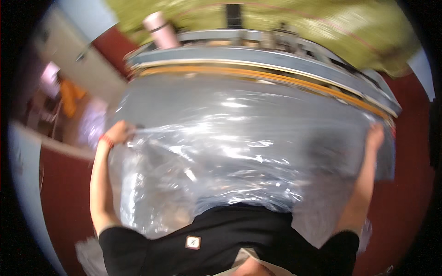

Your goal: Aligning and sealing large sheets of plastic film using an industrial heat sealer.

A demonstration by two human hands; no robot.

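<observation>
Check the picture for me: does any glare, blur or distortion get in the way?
Head view: white glare streaks the clear, crinkled plastic sheet; head view: blur softens the bare left hand and bare right hand, hiding finger detail; head view: fisheye distortion bows the long blue-grey bar, and the corners go black.

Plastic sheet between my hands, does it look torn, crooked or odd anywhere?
Nothing clearly stands out. The clear plastic sheet is wrinkled toward the black shirt, but loose film often creases; no tear shows, though blur and glare could hide a small one.
</observation>
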